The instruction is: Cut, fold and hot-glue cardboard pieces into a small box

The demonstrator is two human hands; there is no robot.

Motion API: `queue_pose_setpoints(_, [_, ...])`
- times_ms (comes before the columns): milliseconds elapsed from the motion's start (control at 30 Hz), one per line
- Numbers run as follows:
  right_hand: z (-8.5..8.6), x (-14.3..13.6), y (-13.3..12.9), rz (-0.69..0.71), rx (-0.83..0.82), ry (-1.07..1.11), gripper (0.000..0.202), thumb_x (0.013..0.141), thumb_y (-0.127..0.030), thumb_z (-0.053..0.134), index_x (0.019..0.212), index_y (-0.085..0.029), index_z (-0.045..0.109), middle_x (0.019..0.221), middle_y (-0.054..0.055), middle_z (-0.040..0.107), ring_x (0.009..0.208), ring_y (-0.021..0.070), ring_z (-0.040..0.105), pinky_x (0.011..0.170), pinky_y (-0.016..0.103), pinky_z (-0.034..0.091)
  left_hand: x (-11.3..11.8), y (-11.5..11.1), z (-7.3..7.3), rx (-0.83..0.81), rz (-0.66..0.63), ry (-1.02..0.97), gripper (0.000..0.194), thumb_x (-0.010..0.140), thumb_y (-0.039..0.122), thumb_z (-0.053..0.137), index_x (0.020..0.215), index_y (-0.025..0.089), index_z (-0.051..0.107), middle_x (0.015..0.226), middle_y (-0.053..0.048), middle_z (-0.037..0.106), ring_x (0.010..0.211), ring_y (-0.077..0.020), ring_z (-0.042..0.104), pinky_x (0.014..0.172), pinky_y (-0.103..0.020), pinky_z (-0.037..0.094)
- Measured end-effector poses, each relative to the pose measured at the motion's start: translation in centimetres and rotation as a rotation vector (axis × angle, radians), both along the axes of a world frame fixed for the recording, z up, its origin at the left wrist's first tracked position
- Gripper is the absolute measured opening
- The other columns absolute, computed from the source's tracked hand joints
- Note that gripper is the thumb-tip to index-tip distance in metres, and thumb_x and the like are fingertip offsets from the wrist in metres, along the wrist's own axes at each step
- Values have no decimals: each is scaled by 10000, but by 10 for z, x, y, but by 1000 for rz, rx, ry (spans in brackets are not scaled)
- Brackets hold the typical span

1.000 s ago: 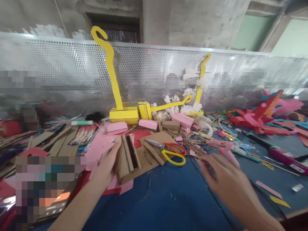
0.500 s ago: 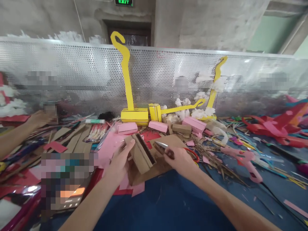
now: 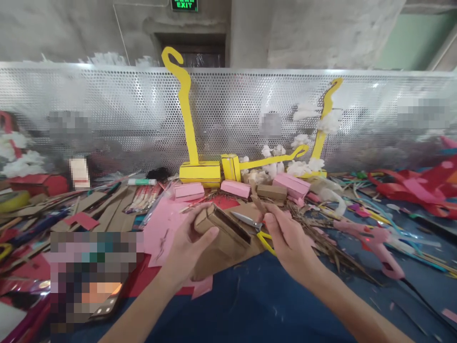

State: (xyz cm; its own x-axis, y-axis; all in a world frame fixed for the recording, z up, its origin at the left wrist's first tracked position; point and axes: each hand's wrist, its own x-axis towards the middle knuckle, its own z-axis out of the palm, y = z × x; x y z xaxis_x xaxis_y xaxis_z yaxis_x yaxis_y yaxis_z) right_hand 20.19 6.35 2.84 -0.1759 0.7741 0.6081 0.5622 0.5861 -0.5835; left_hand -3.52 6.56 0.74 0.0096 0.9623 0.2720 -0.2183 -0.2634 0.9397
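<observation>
My left hand (image 3: 187, 247) grips a small open brown cardboard box (image 3: 223, 233), lifted and tilted above a flat cardboard sheet (image 3: 246, 212). My right hand (image 3: 289, 240) is closed on the yellow and red handles of a pair of scissors (image 3: 250, 223); the metal blades point left toward the box. Both hands hover over the blue table top (image 3: 250, 305).
Pink paper boxes (image 3: 188, 190), a brown box (image 3: 271, 191) and yellow cardboard hook shapes (image 3: 185, 109) stand along a perforated metal screen (image 3: 107, 114). A pink glue gun (image 3: 374, 240) lies at right among paper scraps. Cardboard strips (image 3: 100, 209) and a phone (image 3: 103, 305) lie at left.
My right hand came in from the right, took up the scissors and lifted them. My left hand raised and tilted the cardboard box. Another person's arm at left has gone out of view.
</observation>
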Motion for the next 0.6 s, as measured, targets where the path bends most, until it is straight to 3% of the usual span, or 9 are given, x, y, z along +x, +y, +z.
queue_pose_setpoints(100, [0, -1, -1, 10, 27, -33, 279, 1070, -355, 412, 1289, -271, 564, 1230, 75, 681, 1149, 238, 627, 985, 368, 475, -1, 1, -3, 51, 11, 86, 532, 814, 342, 798, 1288, 228, 582, 1296, -81, 661, 1208, -267, 607, 1048, -407, 492])
queue_pose_setpoints(267, [0, -3, -2, 12, 33, 39, 229, 1013, -314, 548, 1236, -266, 548, 1147, 57, 693, 1055, 210, 674, 888, 311, 539, -2, 2, -6, 175, 4, 200, 478, 827, 314, 784, 1254, 234, 583, 1267, -67, 649, 1192, -252, 610, 1036, -387, 509])
queue_pose_setpoints(400, [3, -5, -7, 18, 108, 12, 165, 960, -249, 618, 1124, -247, 603, 1016, 39, 697, 883, 182, 684, 795, 282, 557, -1, 1, -12, 147, -15, 226, 475, 815, 293, 788, 1224, 251, 550, 1215, -62, 625, 1117, -246, 622, 883, -350, 582])
queue_pose_setpoints(500, [3, -7, -9, 49, 171, -42, 155, 931, -203, 631, 1081, -242, 639, 1051, 52, 683, 946, 198, 677, 833, 301, 555, 1, 2, -16, 119, -59, 225, 477, 823, 282, 768, 1213, 270, 493, 1147, -56, 615, 1023, -236, 632, 726, -312, 597])
queue_pose_setpoints(600, [0, -8, -9, 93, 183, -90, 168, 932, -191, 620, 1088, -245, 652, 1126, 71, 662, 1019, 214, 677, 882, 323, 554, 2, 3, -15, 264, -13, 279, 420, 815, 248, 757, 1169, 247, 533, 1202, -70, 578, 1121, -245, 600, 880, -357, 567])
